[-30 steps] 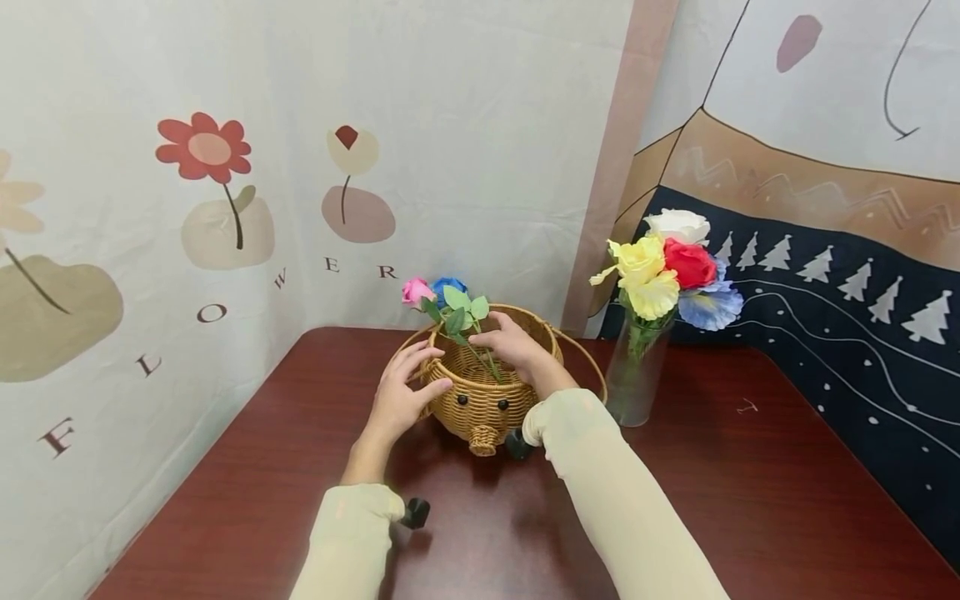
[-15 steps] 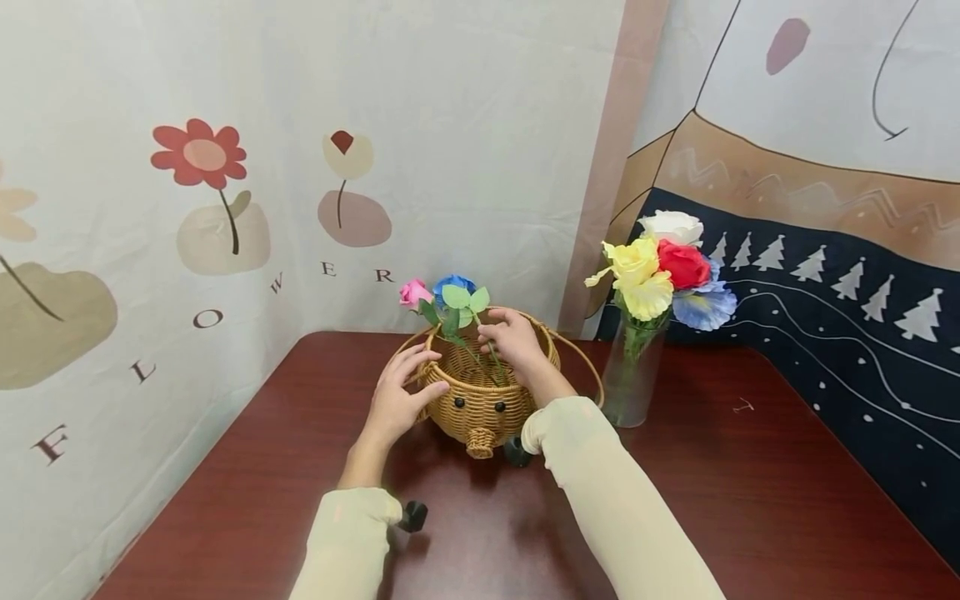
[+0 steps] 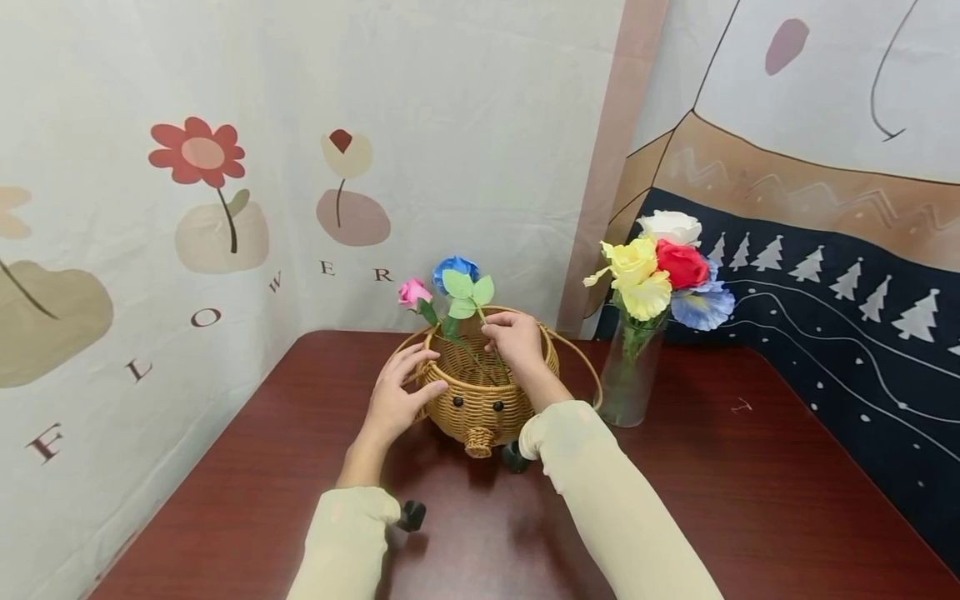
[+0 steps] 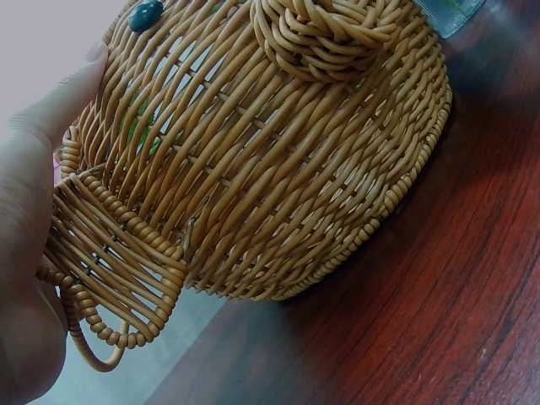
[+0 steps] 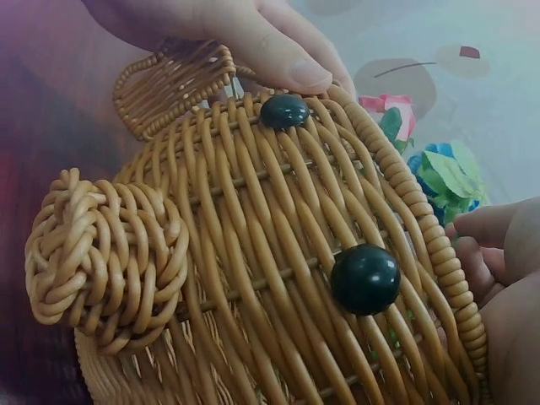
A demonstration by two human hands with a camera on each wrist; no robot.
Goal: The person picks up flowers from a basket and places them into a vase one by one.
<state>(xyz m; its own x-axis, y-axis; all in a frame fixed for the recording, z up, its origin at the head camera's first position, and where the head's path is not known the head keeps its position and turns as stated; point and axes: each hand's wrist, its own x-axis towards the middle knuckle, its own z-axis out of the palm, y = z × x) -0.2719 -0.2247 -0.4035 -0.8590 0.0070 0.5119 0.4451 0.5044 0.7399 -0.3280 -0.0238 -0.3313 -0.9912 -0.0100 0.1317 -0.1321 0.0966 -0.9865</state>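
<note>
A wicker basket [image 3: 480, 402] with a woven snout and black bead eyes stands on the table. My left hand [image 3: 397, 392] holds its left side, the thumb on the front below the rim and the fingers at the rim. In the left wrist view a woven ear [image 4: 118, 261] lies beside the palm. My right hand [image 3: 519, 340], above the basket's opening, pinches the leafy stem of a blue artificial flower [image 3: 455, 272]. The stem slants down inside the basket. A pink artificial rose [image 3: 414, 292] leans over the back left rim. The stems' lower ends are hard to see.
Right of the basket stands a clear vase [image 3: 633, 379] with yellow, red, white and blue artificial flowers. The basket's handle [image 3: 581, 358] arches out toward it. Printed cloth [image 3: 480, 150] hangs behind the dark red table [image 3: 697, 483].
My right hand has closed on the blue flower's stem and lifted it slightly. The blue bloom and its leaves stand higher. My left hand has stayed at the basket's side.
</note>
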